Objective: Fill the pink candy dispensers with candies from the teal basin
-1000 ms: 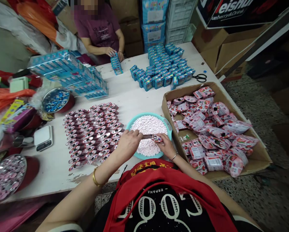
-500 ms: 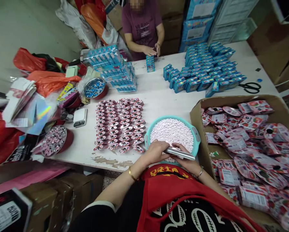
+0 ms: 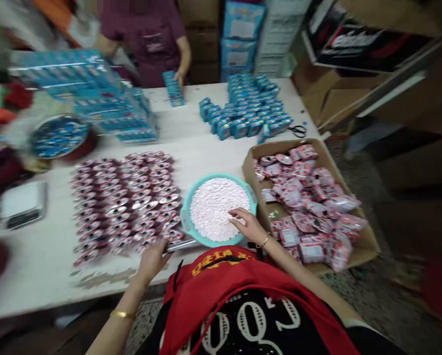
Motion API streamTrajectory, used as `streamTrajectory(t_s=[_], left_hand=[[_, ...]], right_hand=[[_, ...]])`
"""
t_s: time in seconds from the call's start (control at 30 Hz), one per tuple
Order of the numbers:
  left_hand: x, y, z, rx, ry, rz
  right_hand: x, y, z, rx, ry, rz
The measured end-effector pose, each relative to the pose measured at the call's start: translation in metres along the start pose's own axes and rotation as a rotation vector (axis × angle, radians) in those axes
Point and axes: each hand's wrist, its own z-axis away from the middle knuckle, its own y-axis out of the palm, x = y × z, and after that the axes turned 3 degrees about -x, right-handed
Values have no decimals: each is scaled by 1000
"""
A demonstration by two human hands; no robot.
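My left hand (image 3: pixel 152 261) is closed around one end of a long silver metal tube (image 3: pixel 184 245), low at the table's front edge. The tube's other end lies by the rim of a turquoise basin (image 3: pixel 187 212). Small white pellets (image 3: pixel 217 202) fill that basin. Over the pellets, at the basin's right side, hovers my right hand (image 3: pixel 247 225), its thumb and fingers apart and nothing visible in them. Left of the basin, close to my left hand, stand rows of pink-and-red packets (image 3: pixel 125 197) with dark openings on top.
An open cardboard box (image 3: pixel 248 165) of filled packets sits at the right. Farther back are blue boxes (image 3: pixel 243 108), scissors (image 3: pixel 298 130) and wrapped blue stacks (image 3: pixel 98 98). A white scale (image 3: pixel 24 202) and a bowl (image 3: pixel 91 145) stand left. A co-worker (image 3: pixel 147 44) is across the table.
Both hands were together at the basin; now they are apart. My left hand has gone left with the metal tube, and the right is over the pellets. The view has swung right.
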Motion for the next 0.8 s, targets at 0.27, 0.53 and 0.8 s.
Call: streamTrajectory(t_s=[0.27, 0.53, 0.8], left_hand=[[-3, -4, -6, -111, -253, -56], [-39, -73, -26, 183, 58, 59], [-43, -98, -51, 226, 53, 219]], right_hand=[[-65, -150, 9, -502, 348, 741], [-121, -151, 0, -195, 622, 1014], [-100, -147, 8, -726, 580, 170]])
